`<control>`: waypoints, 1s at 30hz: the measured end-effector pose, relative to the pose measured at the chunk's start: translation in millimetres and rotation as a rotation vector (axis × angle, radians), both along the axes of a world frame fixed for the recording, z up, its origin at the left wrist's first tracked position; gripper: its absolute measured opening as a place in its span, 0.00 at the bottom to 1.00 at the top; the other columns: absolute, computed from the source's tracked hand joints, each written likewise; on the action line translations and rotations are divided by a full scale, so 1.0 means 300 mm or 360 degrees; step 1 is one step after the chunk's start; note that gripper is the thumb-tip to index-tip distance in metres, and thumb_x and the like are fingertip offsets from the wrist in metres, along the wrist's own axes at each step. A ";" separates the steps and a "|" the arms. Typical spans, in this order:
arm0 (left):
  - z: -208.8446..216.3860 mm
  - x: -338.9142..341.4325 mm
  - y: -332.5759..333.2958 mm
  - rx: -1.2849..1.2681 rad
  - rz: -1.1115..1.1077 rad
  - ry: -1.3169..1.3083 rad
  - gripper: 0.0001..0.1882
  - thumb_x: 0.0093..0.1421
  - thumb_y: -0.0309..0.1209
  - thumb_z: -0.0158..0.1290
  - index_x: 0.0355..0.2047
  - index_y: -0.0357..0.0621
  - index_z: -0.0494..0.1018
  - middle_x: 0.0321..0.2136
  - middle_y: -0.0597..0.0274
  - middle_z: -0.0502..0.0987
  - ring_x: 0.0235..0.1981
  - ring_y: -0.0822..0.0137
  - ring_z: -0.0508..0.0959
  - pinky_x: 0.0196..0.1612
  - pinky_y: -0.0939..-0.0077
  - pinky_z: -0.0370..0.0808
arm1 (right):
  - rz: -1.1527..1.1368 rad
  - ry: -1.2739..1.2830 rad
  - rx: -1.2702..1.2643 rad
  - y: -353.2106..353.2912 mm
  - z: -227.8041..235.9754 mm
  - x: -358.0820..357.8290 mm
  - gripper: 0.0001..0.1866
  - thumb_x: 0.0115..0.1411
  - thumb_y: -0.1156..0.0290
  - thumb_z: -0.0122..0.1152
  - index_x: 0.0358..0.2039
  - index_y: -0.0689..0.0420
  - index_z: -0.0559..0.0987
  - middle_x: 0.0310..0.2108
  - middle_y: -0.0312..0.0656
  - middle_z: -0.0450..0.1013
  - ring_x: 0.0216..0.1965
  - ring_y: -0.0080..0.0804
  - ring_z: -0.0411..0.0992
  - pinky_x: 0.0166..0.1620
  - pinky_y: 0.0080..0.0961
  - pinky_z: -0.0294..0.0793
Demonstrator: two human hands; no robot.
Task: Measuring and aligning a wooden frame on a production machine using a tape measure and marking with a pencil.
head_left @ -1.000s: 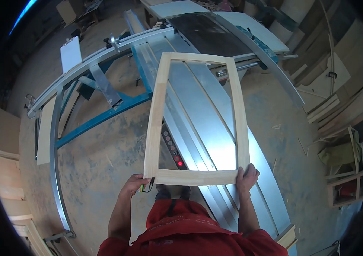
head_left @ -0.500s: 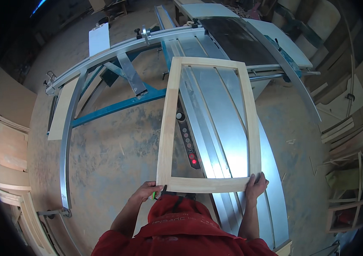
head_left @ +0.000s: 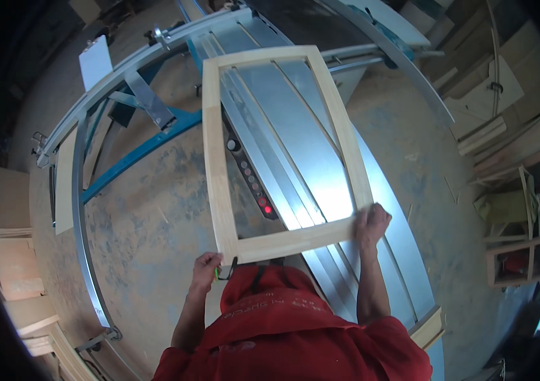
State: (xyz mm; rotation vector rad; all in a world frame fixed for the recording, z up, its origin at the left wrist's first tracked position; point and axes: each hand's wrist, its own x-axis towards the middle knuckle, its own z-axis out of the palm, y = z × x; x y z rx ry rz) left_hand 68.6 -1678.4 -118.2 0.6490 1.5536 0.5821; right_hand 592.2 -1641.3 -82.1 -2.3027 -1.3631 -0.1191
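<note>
A pale wooden frame (head_left: 220, 190), rectangular with an open middle, is held over the metal sliding table (head_left: 311, 146) of a panel saw. Its near left corner is pinched by my left hand (head_left: 205, 269), fingers closed on the edge. At the near right corner, my right hand (head_left: 373, 226) wraps round the wood with the fingers closed. Beside my left hand shows a small green thing (head_left: 217, 273) that I cannot make out. Through the frame's opening I see a dark control panel (head_left: 249, 178) with a lit red button.
Left of the table reaches the saw's outrigger, with a long metal fence (head_left: 149, 57) and a blue beam (head_left: 140, 160). A white clipboard (head_left: 96, 63) stands at the far left. Wooden boards (head_left: 501, 136) lean at the right, above a wooden cabinet (head_left: 524, 260).
My view has turned and shifted, so the saw appears further left. The frame now looks tilted, its right side higher, with both hands still holding its near corners.
</note>
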 end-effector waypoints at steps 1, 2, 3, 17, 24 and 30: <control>0.026 0.008 0.026 0.0170 0.0156 -0.0001 0.13 0.65 0.30 0.64 0.48 0.41 0.78 0.31 0.63 0.79 0.22 0.74 0.74 0.27 0.78 0.72 | 0.0048 0.0116 0.0150 0.029 0.029 -0.047 0.19 0.61 0.67 0.68 0.51 0.62 0.82 0.46 0.54 0.80 0.50 0.52 0.74 0.53 0.46 0.77; 0.066 0.033 0.036 0.0351 0.0116 0.0054 0.19 0.63 0.26 0.62 0.53 0.40 0.75 0.38 0.60 0.79 0.25 0.73 0.76 0.29 0.77 0.74 | 0.0090 0.0222 0.0299 0.056 0.072 -0.113 0.18 0.61 0.67 0.68 0.50 0.61 0.83 0.46 0.53 0.80 0.49 0.50 0.76 0.52 0.44 0.79; 0.152 0.080 0.062 0.0537 0.0074 0.0096 0.25 0.61 0.22 0.61 0.59 0.40 0.71 0.45 0.57 0.78 0.28 0.73 0.77 0.31 0.77 0.75 | 0.0251 0.0570 0.0314 0.068 0.109 -0.188 0.15 0.61 0.69 0.69 0.48 0.60 0.84 0.43 0.50 0.82 0.44 0.42 0.79 0.48 0.38 0.81; 0.486 0.544 0.292 0.0901 -0.1457 0.0245 0.40 0.55 0.26 0.61 0.68 0.44 0.62 0.49 0.41 0.80 0.47 0.40 0.83 0.54 0.55 0.78 | 0.1017 0.2576 -0.0557 0.017 0.154 -0.544 0.13 0.55 0.84 0.74 0.40 0.60 0.81 0.31 0.31 0.75 0.34 0.19 0.72 0.39 0.21 0.73; 0.371 0.196 0.305 0.0713 -0.1469 0.0958 0.07 0.63 0.31 0.60 0.38 0.41 0.80 0.30 0.47 0.83 0.34 0.46 0.84 0.39 0.56 0.78 | -0.0065 0.1678 0.0252 0.057 0.083 0.066 0.09 0.63 0.80 0.65 0.44 0.66 0.80 0.33 0.39 0.80 0.34 0.22 0.75 0.40 0.22 0.75; 0.280 -0.105 0.277 0.0583 -0.1511 0.1055 0.07 0.64 0.33 0.58 0.39 0.46 0.81 0.34 0.50 0.84 0.39 0.44 0.83 0.43 0.52 0.79 | -0.0210 0.1098 0.0181 -0.008 -0.091 0.205 0.12 0.60 0.72 0.70 0.40 0.67 0.82 0.29 0.37 0.78 0.30 0.21 0.72 0.34 0.23 0.73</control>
